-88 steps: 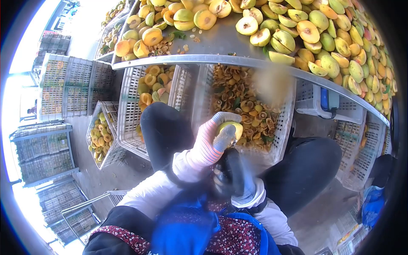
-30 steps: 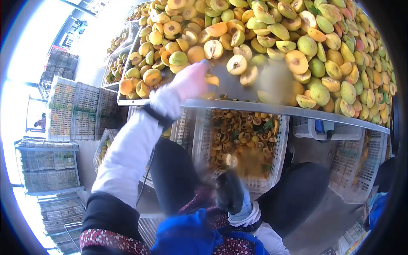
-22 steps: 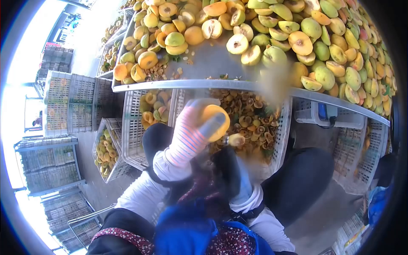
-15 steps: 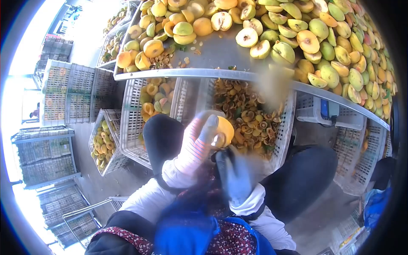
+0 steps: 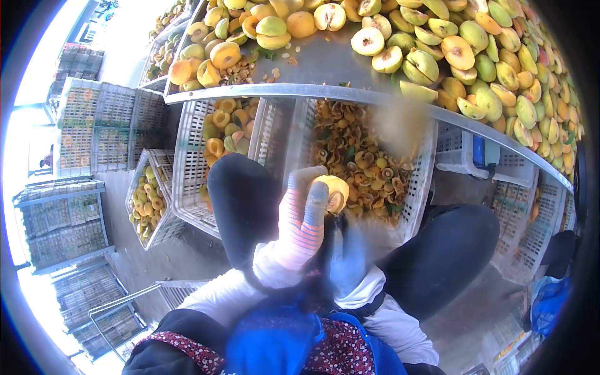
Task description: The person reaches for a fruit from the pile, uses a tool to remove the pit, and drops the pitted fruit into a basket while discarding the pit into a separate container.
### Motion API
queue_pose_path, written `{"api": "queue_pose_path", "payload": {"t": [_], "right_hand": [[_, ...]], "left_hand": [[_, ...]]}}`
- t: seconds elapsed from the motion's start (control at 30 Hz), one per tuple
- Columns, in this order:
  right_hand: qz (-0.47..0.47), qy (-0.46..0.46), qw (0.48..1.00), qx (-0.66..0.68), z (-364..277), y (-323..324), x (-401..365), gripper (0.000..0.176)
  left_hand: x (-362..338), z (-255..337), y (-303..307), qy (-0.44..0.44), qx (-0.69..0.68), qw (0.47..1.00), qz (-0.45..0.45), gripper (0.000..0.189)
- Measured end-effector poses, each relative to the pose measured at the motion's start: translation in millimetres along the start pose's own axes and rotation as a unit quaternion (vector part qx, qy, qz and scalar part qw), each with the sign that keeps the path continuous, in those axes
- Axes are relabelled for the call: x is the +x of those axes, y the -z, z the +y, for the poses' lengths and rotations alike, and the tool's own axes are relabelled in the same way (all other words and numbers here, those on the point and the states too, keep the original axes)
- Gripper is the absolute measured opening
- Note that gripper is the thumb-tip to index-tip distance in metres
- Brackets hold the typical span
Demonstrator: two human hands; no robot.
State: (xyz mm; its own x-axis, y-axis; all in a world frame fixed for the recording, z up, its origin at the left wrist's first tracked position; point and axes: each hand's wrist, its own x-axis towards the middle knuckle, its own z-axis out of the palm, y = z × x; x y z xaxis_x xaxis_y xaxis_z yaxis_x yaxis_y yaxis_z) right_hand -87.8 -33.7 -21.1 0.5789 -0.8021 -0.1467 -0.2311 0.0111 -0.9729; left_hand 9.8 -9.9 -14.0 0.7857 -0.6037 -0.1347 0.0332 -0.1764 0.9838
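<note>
My left hand [image 5: 302,219], in a pale glove with orange stripes and grey fingertips, grips a yellow peach [image 5: 338,187] between thumb and fingers. A cut face of the peach is turned toward my right hand. Just below and to the right of the fruit, my right hand [image 5: 350,256] is closed in a blue-grey glove, smeared by motion. A dark, narrow shape [image 5: 338,224] sticks up from it close to the peach; it looks like a small hand tool, but blur hides its kind. Both hands are above my lap, between my knees.
A metal table [image 5: 325,62] holds piled peaches, many halved. Beneath its edge [image 5: 269,91] stand a crate [image 5: 187,162] of peach halves and another [image 5: 425,181] of brown-yellow scraps. A smaller fruit crate [image 5: 164,219] is at left, near stacked crates [image 5: 97,125]. A blurry spot covers part of the view.
The peach has shifted slightly right and turned, showing more of its cut face. My left thumb is now more upright along it. My right hand has moved slightly within its blur.
</note>
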Motion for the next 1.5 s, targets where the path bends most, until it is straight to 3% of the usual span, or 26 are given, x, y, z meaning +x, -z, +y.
{"api": "queue_pose_path", "payload": {"t": [0.1,0.17,0.27,0.37,0.4,0.47,0.5,0.6,0.67,0.73,0.77,0.8,0.83,0.93,1.03,1.27,1.33,1.5], "right_hand": [[-0.010,0.009,1.000,0.013,18,0,-8,0.036],[-0.011,0.069,0.996,-0.056,30,3,-14,0.035],[-0.033,0.072,0.993,-0.091,38,5,-21,0.030],[-0.013,0.195,0.966,-0.172,33,7,-19,0.027],[0.004,0.261,0.942,-0.211,31,9,-19,0.027],[-0.072,0.214,0.970,-0.086,45,9,-20,0.030],[-0.109,0.188,0.976,-0.022,48,10,-21,0.032],[-0.171,0.197,0.945,-0.198,43,24,-23,0.037],[-0.313,0.039,0.917,-0.243,25,33,-6,0.039],[-0.276,0.003,0.961,0.013,44,31,-11,0.032],[-0.259,-0.006,0.956,0.137,53,29,-13,0.032],[-0.297,-0.205,0.826,0.433,46,32,-9,0.033],[-0.292,-0.375,0.575,0.666,39,34,-7,0.036],[-0.335,-0.406,0.481,0.701,14,37,-1,0.046],[-0.350,-0.407,0.342,0.771,18,32,-3,0.047],[-0.372,-0.320,0.272,0.828,18,24,-4,0.044],[-0.383,-0.300,0.266,0.832,21,20,-3,0.044],[-0.368,-0.349,0.342,0.791,31,18,-5,0.047]], "left_hand": [[-2,-4,-1,-0.014,0.033,0.999,-0.005,0.030],[-2,-5,-1,-0.016,0.052,0.998,-0.014,0.028],[0,1,1,0.041,0.017,0.998,-0.049,0.027],[-1,4,4,0.080,0.018,0.994,-0.071,0.029],[-3,2,5,0.035,0.057,0.996,-0.060,0.029],[-8,-3,2,-0.057,0.133,0.989,-0.037,0.030],[-11,-5,0,-0.062,0.102,0.992,-0.043,0.030],[-11,-9,-1,-0.069,0.031,0.994,-0.080,0.037],[6,6,4,0.025,0.007,0.982,-0.185,0.041],[22,27,9,0.126,-0.027,0.956,-0.264,0.044],[25,25,9,0.124,-0.021,0.955,-0.268,0.043],[28,22,9,0.123,-0.016,0.954,-0.274,0.041],[27,19,10,0.124,-0.011,0.953,-0.277,0.040],[22,15,13,0.159,-0.102,0.945,-0.268,0.041],[12,2,12,0.186,-0.186,0.934,-0.241,0.045],[9,-8,2,0.196,-0.237,0.921,-0.240,0.041],[5,-4,-3,0.219,-0.265,0.920,-0.189,0.041],[-4,5,-2,0.261,-0.254,0.927,-0.089,0.047]]}}
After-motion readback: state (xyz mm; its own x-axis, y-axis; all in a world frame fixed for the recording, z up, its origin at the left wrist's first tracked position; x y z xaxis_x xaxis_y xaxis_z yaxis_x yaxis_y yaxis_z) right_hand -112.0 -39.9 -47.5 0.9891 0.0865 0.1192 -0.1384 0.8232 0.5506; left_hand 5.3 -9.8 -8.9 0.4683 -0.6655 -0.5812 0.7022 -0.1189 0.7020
